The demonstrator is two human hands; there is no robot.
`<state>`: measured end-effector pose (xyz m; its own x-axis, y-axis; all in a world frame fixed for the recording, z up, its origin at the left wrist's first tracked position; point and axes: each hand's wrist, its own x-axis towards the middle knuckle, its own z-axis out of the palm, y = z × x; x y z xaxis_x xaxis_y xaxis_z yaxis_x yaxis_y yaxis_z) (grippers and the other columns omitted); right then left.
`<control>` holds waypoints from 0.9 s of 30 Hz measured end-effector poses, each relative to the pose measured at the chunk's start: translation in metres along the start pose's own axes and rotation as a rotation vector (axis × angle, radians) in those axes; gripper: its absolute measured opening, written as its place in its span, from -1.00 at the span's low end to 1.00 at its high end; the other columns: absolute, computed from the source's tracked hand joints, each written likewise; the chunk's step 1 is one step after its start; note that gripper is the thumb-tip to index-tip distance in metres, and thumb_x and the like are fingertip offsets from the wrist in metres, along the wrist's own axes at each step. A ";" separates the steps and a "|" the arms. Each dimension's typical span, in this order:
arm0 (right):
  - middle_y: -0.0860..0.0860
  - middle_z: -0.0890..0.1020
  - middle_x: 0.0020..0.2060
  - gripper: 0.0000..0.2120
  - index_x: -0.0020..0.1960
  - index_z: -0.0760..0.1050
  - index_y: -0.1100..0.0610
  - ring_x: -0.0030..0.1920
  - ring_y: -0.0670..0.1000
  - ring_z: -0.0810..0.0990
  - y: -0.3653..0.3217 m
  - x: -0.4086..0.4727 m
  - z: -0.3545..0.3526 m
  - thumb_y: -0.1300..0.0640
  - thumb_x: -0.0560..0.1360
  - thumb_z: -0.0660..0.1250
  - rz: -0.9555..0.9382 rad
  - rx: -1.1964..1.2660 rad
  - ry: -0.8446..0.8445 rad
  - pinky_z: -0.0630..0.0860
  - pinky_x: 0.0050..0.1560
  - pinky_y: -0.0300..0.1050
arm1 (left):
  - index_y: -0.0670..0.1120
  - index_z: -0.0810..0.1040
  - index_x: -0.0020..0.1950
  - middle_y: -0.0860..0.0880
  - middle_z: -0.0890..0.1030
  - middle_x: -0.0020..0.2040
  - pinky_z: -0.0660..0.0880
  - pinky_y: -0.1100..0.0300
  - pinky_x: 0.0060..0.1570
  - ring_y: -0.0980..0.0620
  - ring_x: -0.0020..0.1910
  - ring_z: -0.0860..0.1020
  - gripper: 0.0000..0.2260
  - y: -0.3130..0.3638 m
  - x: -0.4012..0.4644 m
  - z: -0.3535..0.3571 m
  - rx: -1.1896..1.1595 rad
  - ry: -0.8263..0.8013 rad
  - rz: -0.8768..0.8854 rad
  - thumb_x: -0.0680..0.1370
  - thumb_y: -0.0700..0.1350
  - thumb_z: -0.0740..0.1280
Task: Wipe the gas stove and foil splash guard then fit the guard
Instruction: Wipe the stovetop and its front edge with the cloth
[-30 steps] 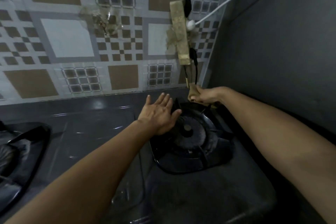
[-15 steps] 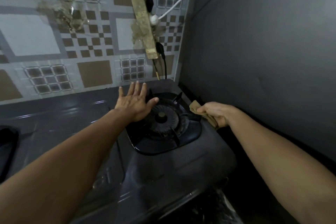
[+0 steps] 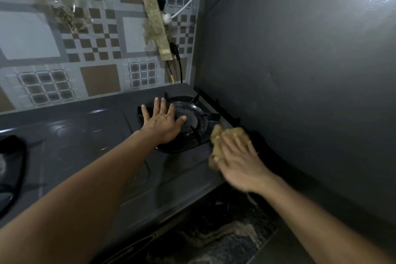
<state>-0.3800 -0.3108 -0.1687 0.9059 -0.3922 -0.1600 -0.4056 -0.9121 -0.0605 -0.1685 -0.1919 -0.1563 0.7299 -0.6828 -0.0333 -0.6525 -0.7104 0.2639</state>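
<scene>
the gas stove [image 3: 102, 156] stood in the corner, against the tiled wall [image 3: 64, 53] and a grey wall [image 3: 300, 70]. my left hand [image 3: 164, 123], fingers spread wide, rested flat on the right burner [image 3: 192, 118]. my right hand [image 3: 237, 158], fingers straight, pressed a tan cloth [image 3: 216, 135] on the stove's right edge.

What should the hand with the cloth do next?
Probably slide the cloth toward the front edge of the stove. The right hand presses it flat beside the burner, and the left hand steadies the stove.
</scene>
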 end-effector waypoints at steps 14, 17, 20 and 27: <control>0.00 0.19 0.55 -0.30 0.56 0.14 0.07 0.57 0.06 0.02 -0.024 -0.031 0.023 -0.18 0.53 -0.29 -0.063 -0.052 0.323 -0.15 0.53 0.17 | -0.04 -0.04 0.62 -0.10 -0.12 0.62 -0.35 -0.24 0.44 -0.09 0.58 -0.25 -0.43 0.001 -0.003 0.002 0.044 -0.002 -0.009 0.66 0.19 -0.09; 0.12 0.24 0.52 -0.33 0.54 0.19 0.19 0.55 0.14 0.09 -0.029 -0.039 0.028 -0.12 0.56 -0.23 0.004 -0.046 0.324 -0.03 0.53 0.18 | -0.05 -0.03 0.62 -0.10 -0.12 0.62 -0.35 -0.24 0.44 -0.09 0.58 -0.24 -0.43 0.000 -0.004 0.001 0.053 0.001 -0.006 0.66 0.19 -0.09; 0.18 0.19 0.53 -0.36 0.55 0.12 0.20 0.53 0.19 0.10 -0.010 -0.004 0.012 -0.10 0.57 -0.16 0.201 -0.067 0.247 0.02 0.51 0.18 | -0.06 -0.04 0.62 -0.10 -0.12 0.62 -0.35 -0.25 0.43 -0.10 0.58 -0.24 -0.42 0.000 -0.003 0.001 0.050 -0.008 0.005 0.66 0.19 -0.09; 0.06 -0.10 0.58 -0.38 0.59 -0.12 0.17 0.57 -0.01 -0.15 0.017 0.032 -0.004 -0.07 0.61 -0.14 -0.008 -0.041 0.138 -0.25 0.53 -0.12 | -0.08 -0.05 0.62 -0.12 -0.12 0.62 -0.37 -0.26 0.42 -0.11 0.58 -0.24 -0.42 -0.002 0.003 0.003 0.032 0.000 0.004 0.67 0.17 -0.10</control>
<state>-0.3575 -0.3395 -0.1706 0.9184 -0.3950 -0.0227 -0.3955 -0.9183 -0.0206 -0.1652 -0.1930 -0.1602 0.7269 -0.6860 -0.0325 -0.6620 -0.7125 0.2327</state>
